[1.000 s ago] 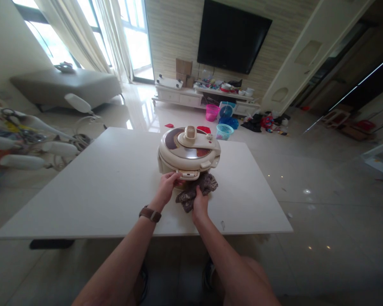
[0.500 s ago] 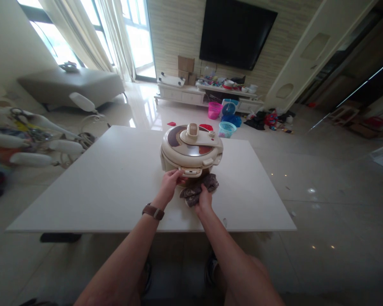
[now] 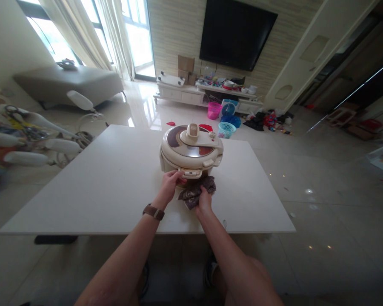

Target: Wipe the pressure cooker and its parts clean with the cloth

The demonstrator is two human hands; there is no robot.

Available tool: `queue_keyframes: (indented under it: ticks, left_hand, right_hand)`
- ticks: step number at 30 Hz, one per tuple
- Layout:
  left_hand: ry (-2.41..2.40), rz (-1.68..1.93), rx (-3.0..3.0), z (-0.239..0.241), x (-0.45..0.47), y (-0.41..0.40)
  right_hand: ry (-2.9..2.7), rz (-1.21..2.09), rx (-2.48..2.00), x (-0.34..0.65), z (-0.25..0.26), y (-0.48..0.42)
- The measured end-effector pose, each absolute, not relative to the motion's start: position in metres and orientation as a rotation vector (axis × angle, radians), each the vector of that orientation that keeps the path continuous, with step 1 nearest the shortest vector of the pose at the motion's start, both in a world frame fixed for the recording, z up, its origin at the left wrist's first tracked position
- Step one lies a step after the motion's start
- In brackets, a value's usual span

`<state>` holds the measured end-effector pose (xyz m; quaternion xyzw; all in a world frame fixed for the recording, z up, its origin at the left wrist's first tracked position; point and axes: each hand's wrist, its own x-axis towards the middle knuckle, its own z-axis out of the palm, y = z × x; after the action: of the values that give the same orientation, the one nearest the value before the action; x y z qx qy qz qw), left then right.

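A cream electric pressure cooker (image 3: 191,153) with a brown-panelled lid stands on the white table (image 3: 115,182). My left hand (image 3: 170,183), a brown watch on its wrist, grips the cooker's front lower edge with curled fingers. My right hand (image 3: 204,200) is closed on a dark brown cloth (image 3: 196,190) that lies bunched on the table against the cooker's base.
A grey sofa (image 3: 67,85) stands far left, with a rack of white objects (image 3: 32,144) at the left edge. Behind the table are a TV (image 3: 238,34), a low TV stand (image 3: 207,95), pink and blue baskets (image 3: 221,121) and clutter on the glossy floor.
My right hand has drawn the cloth in closer under the cooker's front, bunching it smaller. My left hand keeps its hold on the cooker. The view shifted slightly.
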<state>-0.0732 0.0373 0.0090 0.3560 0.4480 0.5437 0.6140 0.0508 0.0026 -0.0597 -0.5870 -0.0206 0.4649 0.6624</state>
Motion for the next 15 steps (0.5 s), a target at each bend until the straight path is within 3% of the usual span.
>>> queue_keyframes:
  ticks: [7, 15]
  left_hand:
    - [1.035, 1.217, 0.851, 0.009, -0.076, 0.038]
    - [1.036, 1.214, 0.868, 0.009, -0.077, 0.037]
  right_hand:
    - [-0.12, 1.082, -1.371, 0.071, -0.059, 0.011]
    - [-0.331, 0.784, -1.389, 0.065, -0.016, -0.008]
